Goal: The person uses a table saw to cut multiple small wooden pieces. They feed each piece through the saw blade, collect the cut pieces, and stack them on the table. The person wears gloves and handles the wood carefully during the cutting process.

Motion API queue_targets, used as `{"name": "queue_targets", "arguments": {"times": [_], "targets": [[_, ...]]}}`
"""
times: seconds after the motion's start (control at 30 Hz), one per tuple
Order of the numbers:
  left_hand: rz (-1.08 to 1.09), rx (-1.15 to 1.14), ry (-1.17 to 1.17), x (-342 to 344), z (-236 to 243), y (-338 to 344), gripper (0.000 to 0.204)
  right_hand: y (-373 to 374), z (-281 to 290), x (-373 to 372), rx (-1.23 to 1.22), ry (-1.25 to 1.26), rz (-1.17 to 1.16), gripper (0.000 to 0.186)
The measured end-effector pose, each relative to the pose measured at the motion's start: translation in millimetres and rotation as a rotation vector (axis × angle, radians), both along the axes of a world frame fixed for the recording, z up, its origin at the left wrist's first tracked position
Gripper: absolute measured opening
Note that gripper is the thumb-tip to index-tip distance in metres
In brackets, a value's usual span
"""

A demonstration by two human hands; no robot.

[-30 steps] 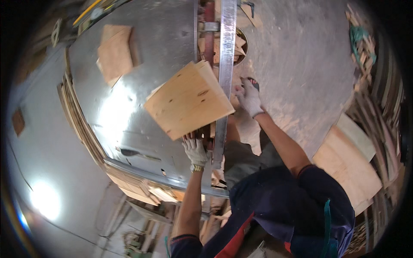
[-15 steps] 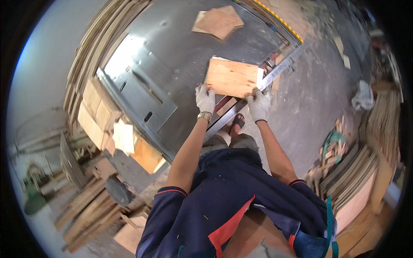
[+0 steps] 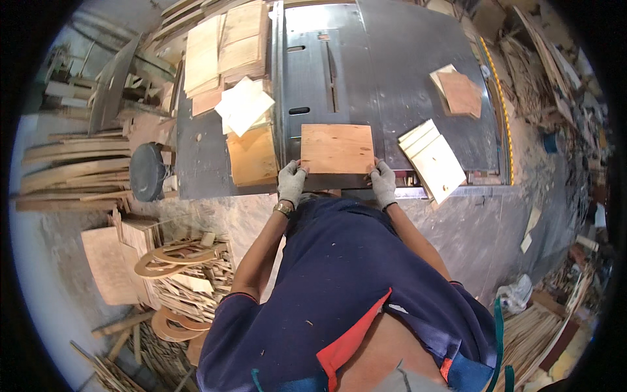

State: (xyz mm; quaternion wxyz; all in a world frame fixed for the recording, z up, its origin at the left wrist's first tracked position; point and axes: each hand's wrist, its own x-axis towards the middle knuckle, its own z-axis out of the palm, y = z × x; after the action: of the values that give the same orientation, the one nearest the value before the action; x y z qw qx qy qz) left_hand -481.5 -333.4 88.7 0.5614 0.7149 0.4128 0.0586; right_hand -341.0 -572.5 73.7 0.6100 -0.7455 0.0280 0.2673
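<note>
A rectangular plywood panel [image 3: 336,149] with small dark knots is held level between my gloved hands. At its near left corner, my left hand [image 3: 292,181] is closed, the thumb on top. My right hand [image 3: 383,183] pinches the near right corner. Beneath and beyond the panel spreads the dark metal saw table [image 3: 405,72], with a long narrow slot [image 3: 332,72] ahead of the panel. To the right of my right hand lies a stack of pale plywood pieces [image 3: 434,163], set at an angle by the near edge.
Left of the slot stand stacked plywood panels [image 3: 241,46], pale square pieces [image 3: 244,104] and an orange-brown panel [image 3: 253,157]. Overlapping pieces [image 3: 460,93] lie far right, near a yellow measuring strip [image 3: 498,98]. A round dark stool [image 3: 147,172] and wood offcuts [image 3: 196,281] are on the left.
My view and body have turned left. The panel, held in both hands, has left the pale stack at the right and is now in front of the slot.
</note>
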Motion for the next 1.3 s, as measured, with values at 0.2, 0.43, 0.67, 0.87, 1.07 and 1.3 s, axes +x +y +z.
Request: {"name": "queue_targets", "arguments": {"times": [0.2, 0.43, 0.67, 0.87, 1.07, 1.3], "targets": [[-0.287, 0.624, 0.156, -23, 11, 5, 0.044, 0, -29, 14, -0.526, -0.318, 0.447, 0.058], [-0.747, 0.921, 0.154, 13, 7, 16, 0.049, 31, -31, 12, -0.354, -0.064, 0.596, 0.059], [-0.861, 0.94, 0.301, 35, -62, 41, 0.068, 24, -23, 24, -0.189, 0.003, 0.638, 0.069], [-0.87, 0.946, 0.297, 69, -73, 68, 0.068, -2, -38, 63, 0.044, 0.184, 0.144, 0.047], [-0.866, 0.914, 0.319, 109, -65, 88, 0.069, -16, -50, 69, 0.132, 0.3, -0.013, 0.033], [-0.862, 0.885, 0.304, 134, -61, 106, 0.066, -14, -50, 69, 0.107, 0.351, -0.051, 0.031]]}}
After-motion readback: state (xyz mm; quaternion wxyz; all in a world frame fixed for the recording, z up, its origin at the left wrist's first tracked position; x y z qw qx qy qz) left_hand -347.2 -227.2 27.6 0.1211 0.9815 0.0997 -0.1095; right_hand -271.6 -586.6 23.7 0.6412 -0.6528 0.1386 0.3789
